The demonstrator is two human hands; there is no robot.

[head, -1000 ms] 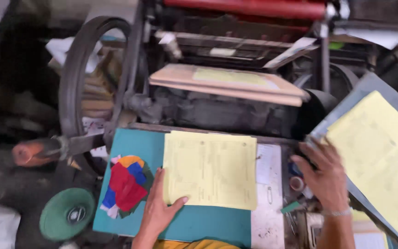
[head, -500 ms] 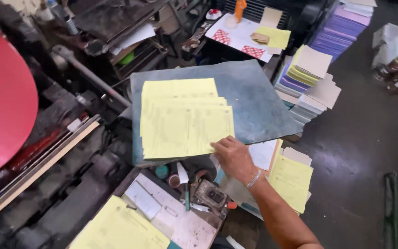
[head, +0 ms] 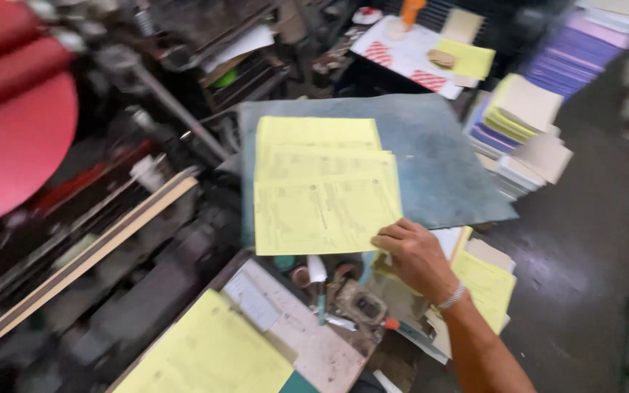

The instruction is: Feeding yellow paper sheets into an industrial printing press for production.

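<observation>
We have the right hand (head: 418, 256) pinching the top yellow sheet (head: 323, 211) by its corner on the grey board (head: 445, 171); several sheets stacked, more to lay.

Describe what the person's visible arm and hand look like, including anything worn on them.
Only one arm shows, the right, coming in from the bottom edge. The forearm is bare, with no sleeve in view. The right hand wears no glove and no ring that can be made out. A thin, silvery bracelet circles the wrist. The left hand is out of view.
</observation>
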